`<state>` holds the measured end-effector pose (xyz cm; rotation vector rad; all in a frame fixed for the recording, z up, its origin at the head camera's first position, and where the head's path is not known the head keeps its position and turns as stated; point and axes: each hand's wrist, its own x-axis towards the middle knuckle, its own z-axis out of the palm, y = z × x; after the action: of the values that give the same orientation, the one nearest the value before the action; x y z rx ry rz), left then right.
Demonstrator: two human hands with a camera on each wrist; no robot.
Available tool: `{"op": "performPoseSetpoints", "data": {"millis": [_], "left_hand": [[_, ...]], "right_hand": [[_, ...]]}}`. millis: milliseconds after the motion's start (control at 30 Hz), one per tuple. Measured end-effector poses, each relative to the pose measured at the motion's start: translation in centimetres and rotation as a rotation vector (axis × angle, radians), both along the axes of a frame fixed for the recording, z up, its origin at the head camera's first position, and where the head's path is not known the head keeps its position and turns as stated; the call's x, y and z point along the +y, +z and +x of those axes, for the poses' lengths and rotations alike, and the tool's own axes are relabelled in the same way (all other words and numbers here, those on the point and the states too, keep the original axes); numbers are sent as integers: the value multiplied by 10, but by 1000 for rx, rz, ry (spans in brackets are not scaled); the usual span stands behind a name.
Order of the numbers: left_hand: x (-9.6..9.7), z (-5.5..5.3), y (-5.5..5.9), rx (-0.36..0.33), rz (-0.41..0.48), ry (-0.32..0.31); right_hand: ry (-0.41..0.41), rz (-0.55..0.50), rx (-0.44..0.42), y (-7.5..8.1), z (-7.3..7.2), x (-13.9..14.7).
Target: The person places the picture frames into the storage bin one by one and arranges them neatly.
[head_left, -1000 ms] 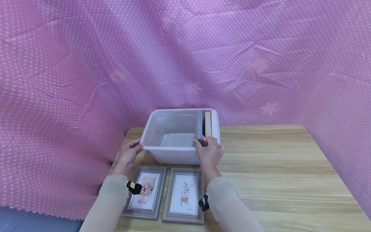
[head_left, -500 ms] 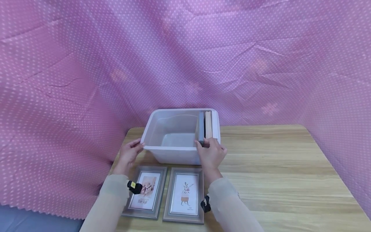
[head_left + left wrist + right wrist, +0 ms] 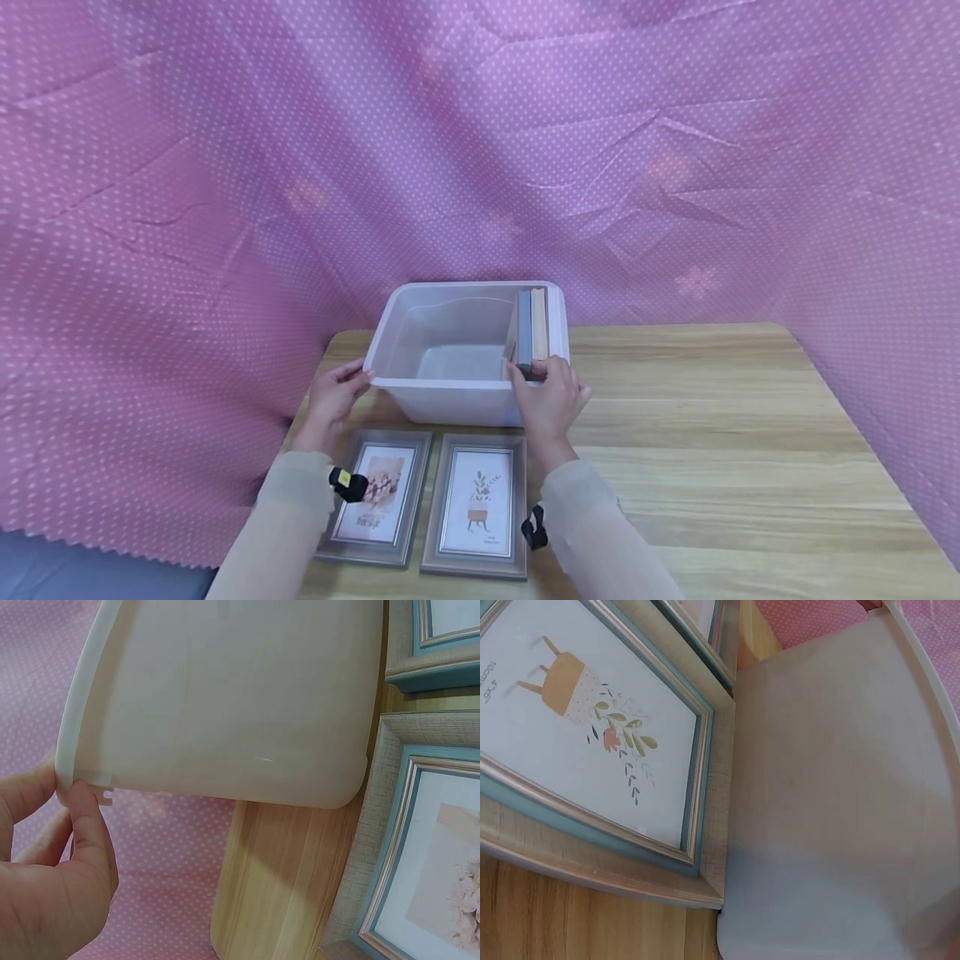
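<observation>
A white plastic storage bin stands at the back of the table. My left hand pinches its near left rim; the left wrist view shows the thumb and fingers of this hand on either side of the rim. Inside the bin, against the right wall, a blue-grey book-like slab stands on edge beside a cream-edged book-like slab. My right hand reaches over the near rim and pinches the near end of the blue-grey slab. Their faces are hidden, so whether they are books or frames I cannot tell.
In front of the bin, two picture frames lie face up side by side: one with a flower photo, one with a plant drawing. The wooden table stretches to the right. Pink dotted cloth hangs behind and at the sides.
My right hand has moved slightly right with the blue-grey slab, which has also sunk a little. The slab now stands close beside the cream-edged one. My left hand stays put.
</observation>
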<state>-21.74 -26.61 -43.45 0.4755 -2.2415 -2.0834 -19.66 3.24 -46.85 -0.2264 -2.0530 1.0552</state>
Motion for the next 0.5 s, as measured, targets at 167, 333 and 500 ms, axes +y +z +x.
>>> {"op": "performPoseSetpoints", "data": {"millis": [167, 333, 500], "left_hand": [[0, 0, -1, 6, 8, 14], [0, 0, -1, 6, 15, 16], [0, 1, -1, 6, 9, 11]], "right_hand": [[27, -14, -5, 0, 1, 1], [64, -63, 1, 1, 2, 3], [83, -106, 60, 4, 3, 6]]}}
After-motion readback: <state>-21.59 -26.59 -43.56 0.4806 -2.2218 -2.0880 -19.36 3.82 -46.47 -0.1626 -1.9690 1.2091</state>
